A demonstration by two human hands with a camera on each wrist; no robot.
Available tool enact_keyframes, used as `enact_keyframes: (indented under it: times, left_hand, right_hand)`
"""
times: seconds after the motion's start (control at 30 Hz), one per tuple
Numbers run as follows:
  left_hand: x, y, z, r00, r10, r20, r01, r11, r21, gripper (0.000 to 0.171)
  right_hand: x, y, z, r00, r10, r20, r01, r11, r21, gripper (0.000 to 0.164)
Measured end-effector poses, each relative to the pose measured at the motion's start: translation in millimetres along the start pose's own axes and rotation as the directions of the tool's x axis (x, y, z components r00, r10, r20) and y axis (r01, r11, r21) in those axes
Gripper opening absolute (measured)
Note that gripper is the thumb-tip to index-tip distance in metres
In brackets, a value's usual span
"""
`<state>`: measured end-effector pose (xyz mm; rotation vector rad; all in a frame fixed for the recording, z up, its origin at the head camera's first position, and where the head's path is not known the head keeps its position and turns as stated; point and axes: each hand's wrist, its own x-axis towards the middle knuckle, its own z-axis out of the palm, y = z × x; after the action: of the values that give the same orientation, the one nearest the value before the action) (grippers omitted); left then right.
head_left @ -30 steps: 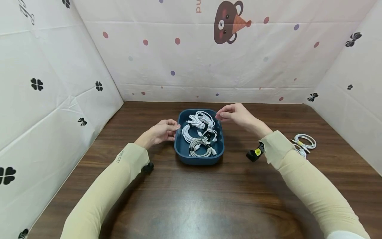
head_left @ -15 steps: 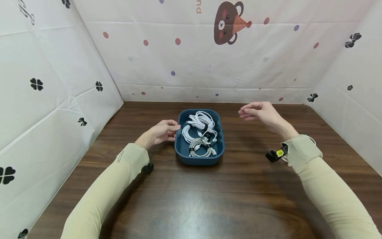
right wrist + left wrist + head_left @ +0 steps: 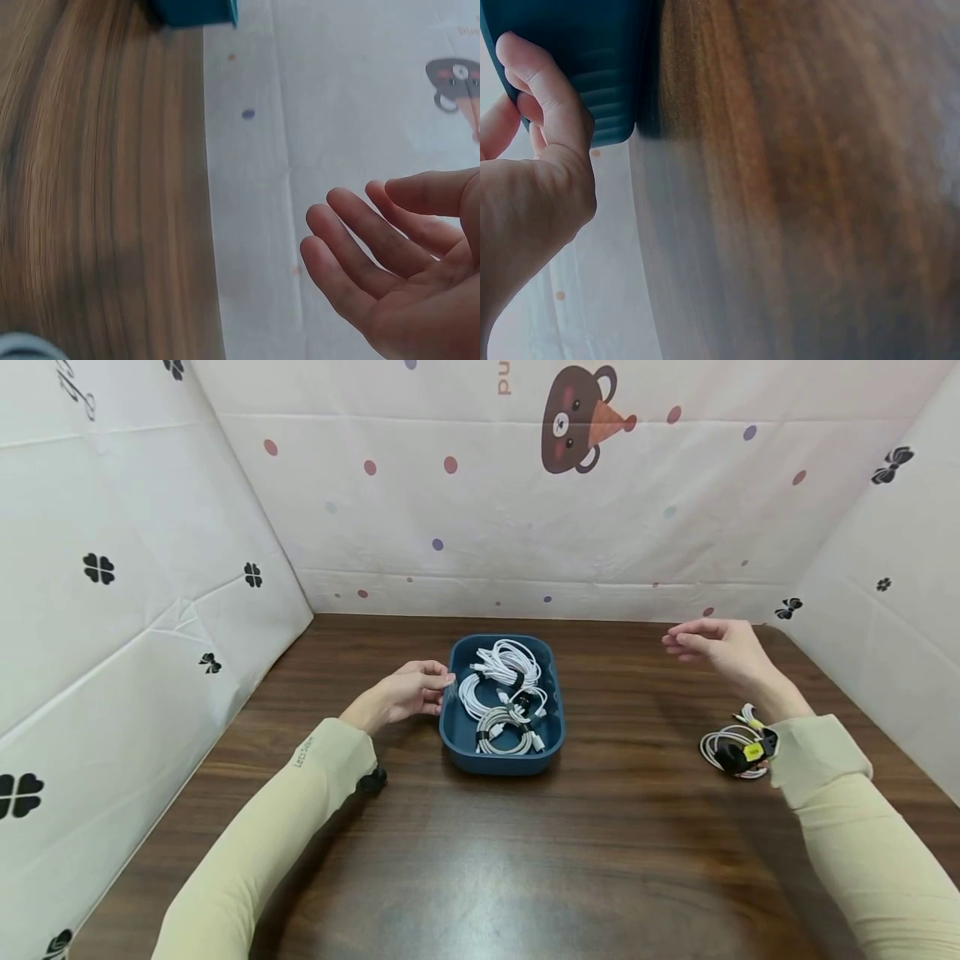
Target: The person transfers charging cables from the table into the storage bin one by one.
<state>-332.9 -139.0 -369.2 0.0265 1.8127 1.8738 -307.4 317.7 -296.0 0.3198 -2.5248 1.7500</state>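
Note:
A dark blue plastic bin (image 3: 501, 765) stands on the table with several coiled cables inside. At its back lies a white cable bundle (image 3: 512, 658); a greyish coil (image 3: 497, 717) with a dark tie is at the front. My left hand (image 3: 408, 693) holds the bin's left rim between thumb and fingers; the left wrist view shows the thumb along the bin's wall (image 3: 604, 75). My right hand (image 3: 723, 647) hovers over the table's right side, fingers loosely bent, holding nothing. Below it, near the wrist, lie coiled white cables (image 3: 738, 732) with a yellow tie, partly covered by the wrist camera.
The brown wooden table (image 3: 480, 852) is bordered by a patterned white backdrop (image 3: 480, 510) at the back and sides. A black wrist camera (image 3: 731, 757) with a yellow mark hangs under the right wrist, overlapping the cables in the head view.
My right hand has moved away from the bin's right rim, rightward to above the loose cables. The left hand, the bin and its cables have stayed in place.

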Motion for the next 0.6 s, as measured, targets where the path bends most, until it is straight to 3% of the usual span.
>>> enact_keyframes:
  times: [0.23,0.43,0.53,0.6]
  left_hand:
    - [0.1,0.8,1.1,1.000,0.001,0.003,-0.001,1.000,-0.004,0.011]
    - [-0.5,1.7,0.8,1.000,0.003,-0.002,-0.003,1.000,-0.002,0.009]
    - [-0.7,1.8,0.1,1.000,0.003,-0.003,-0.003,1.000,0.001,0.009]
    - [-0.8,1.8,-0.1,1.000,0.004,-0.001,-0.004,1.000,0.000,0.009]
  right_hand:
    - [-9,15,-33,0.997,0.011,-0.078,-0.016,0.998,-0.064,0.024]
    - [-20,27,-56,0.990,0.011,-0.142,-0.038,0.982,-0.183,0.035]
    - [-26,34,-66,0.981,0.038,-0.188,-0.099,0.941,-0.323,0.019]
    - [-29,39,-74,0.974,0.043,-0.220,-0.139,0.886,-0.443,0.020]
